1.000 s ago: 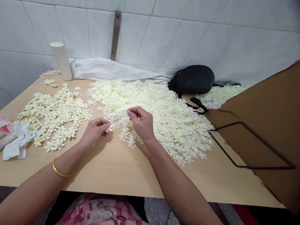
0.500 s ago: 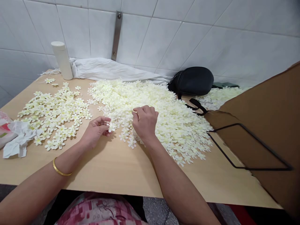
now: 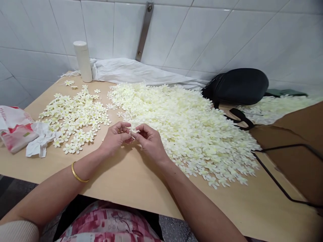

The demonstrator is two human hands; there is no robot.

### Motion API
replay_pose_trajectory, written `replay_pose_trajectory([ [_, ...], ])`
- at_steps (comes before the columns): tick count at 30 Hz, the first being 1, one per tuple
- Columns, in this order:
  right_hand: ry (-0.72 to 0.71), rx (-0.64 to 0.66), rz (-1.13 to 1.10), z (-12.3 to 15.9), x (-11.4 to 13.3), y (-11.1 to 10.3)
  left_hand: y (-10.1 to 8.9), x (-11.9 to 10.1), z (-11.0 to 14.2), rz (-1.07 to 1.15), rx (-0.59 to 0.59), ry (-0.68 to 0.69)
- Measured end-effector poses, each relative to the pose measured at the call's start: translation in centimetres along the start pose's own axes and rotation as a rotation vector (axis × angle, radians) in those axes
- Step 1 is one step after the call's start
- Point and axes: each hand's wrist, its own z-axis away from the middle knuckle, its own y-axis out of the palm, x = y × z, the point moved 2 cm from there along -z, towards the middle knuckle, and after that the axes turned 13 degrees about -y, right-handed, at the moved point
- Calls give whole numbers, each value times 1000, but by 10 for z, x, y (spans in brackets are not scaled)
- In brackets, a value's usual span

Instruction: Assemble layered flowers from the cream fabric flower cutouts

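Just above the table, at the near left edge of the big heap of white artificial flowers (image 3: 171,111), my two hands meet. My left hand (image 3: 115,137) pinches a small white flower (image 3: 134,130) between thumb and fingers. From the other side my right hand (image 3: 151,141) also grips this flower, its thumb and forefinger closed at the petals. Whether a second flower sits between the fingertips I cannot tell. A smaller, looser spread of the same flowers, with yellow centres (image 3: 78,112), lies left of my hands.
A white bottle (image 3: 83,64) and a crumpled white cloth (image 3: 126,72) are along the tiled wall. A black bag (image 3: 238,86) with a strap sits behind the heap. Brown cardboard (image 3: 292,144) with a black wire frame is at right. Tissue (image 3: 41,139) and its packet (image 3: 16,127) lie left.
My right hand has moved left from the heap to meet my left hand at the flower it holds. The camera view has turned left.
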Motion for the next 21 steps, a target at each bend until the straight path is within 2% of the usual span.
replay_pose_trajectory([
  [4, 45, -59, -49, 0, 0, -1, 0, 4, -2, -26, 39, -58],
  [9, 69, -80, -72, 1, -4, -2, 3, 1, 1, -114, 90, -56],
  [21, 3, -66, 46, 1, -3, 0, 4, -2, 2, -87, 49, -43],
])
